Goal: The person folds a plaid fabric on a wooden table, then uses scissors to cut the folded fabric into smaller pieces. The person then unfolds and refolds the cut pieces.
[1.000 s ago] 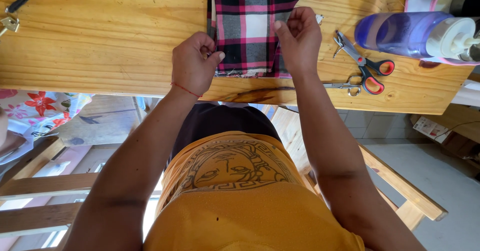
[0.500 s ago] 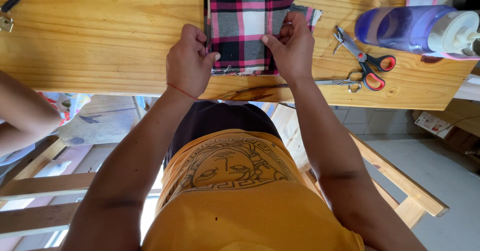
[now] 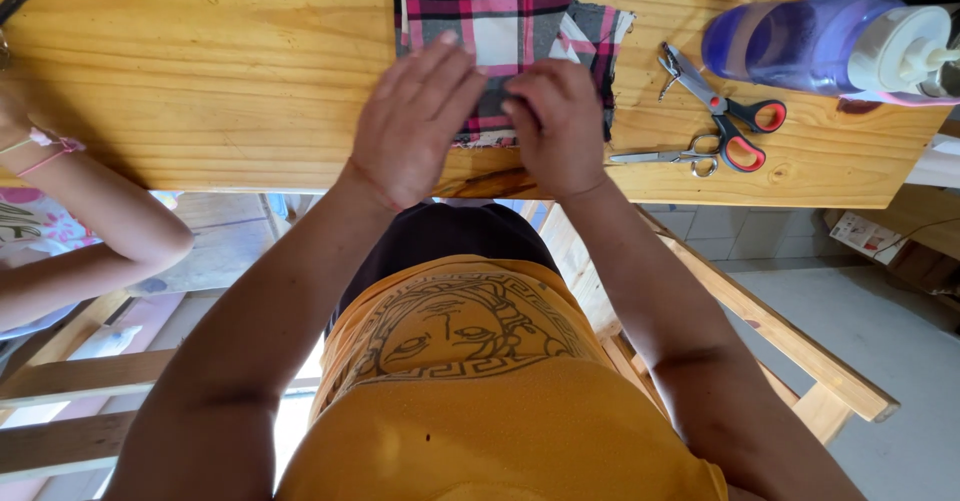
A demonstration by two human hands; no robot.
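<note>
Now both hands (image 3: pixel 490 121) have closed together on the plaid cloth (image 3: pixel 500 11).

A home craft or sewing spot: raw pine worktable (image 3: pixel 200 71), plaid fabric (image 3: pixel 500 6), scissors (image 3: pixel 725 121), wooden bench (image 3: pixel 790 351).

Plaid cloth (image 3: pixel 505 6): woven fabric checked in black, grey and white with pink-red lines, lying flat on the wooden desk (image 3: pixel 220 71) near its front edge, at 12 o'clock from the person. Its near hem is covered by the left hand (image 3: pixel 415 121) and right hand (image 3: pixel 555 126), both pressed palm-down on it. A folded flap (image 3: pixel 600 36) protrudes at 2 o'clock, showing a paler underside.
</note>
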